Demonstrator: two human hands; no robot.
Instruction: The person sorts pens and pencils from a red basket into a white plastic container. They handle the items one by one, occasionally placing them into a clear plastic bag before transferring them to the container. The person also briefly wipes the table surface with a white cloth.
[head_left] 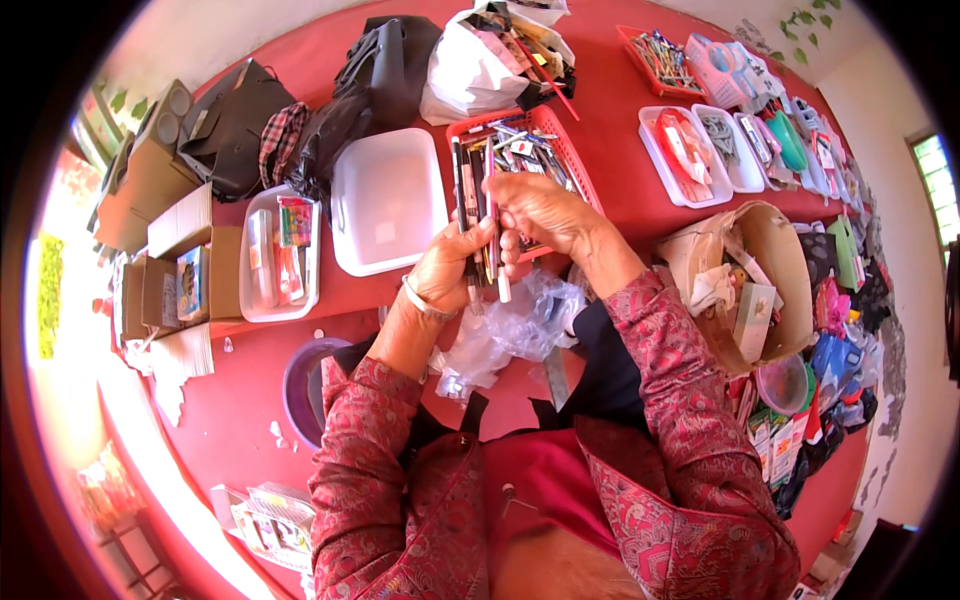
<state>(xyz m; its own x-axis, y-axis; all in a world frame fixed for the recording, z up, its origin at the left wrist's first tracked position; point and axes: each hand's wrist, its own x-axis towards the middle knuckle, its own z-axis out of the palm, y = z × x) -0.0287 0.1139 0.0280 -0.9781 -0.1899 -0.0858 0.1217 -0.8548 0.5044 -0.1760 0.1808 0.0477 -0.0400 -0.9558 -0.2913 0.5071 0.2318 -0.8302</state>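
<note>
My left hand [445, 262] is closed round an upright bundle of pens [468, 185], mostly dark, with a pinkish one among them. A white pen end sticks out below the fingers. My right hand [548, 212] is at the right side of the same bundle, its fingers curled and pinched against the pens. Which pen it grips is partly hidden by the fingers. Just behind both hands stands a red plastic basket [577, 160] filled with many loose pens. To the left of the hands lies a white plastic tray [385, 180].
A clear tray [262, 313] with packets and open cardboard boxes [225, 270] stand at left. Black bags [385, 70] and a white bag [460, 75] are behind. Crumpled clear plastic [500, 335] lies below my hands. A cardboard box [690, 270] and small trays [655, 170] are right.
</note>
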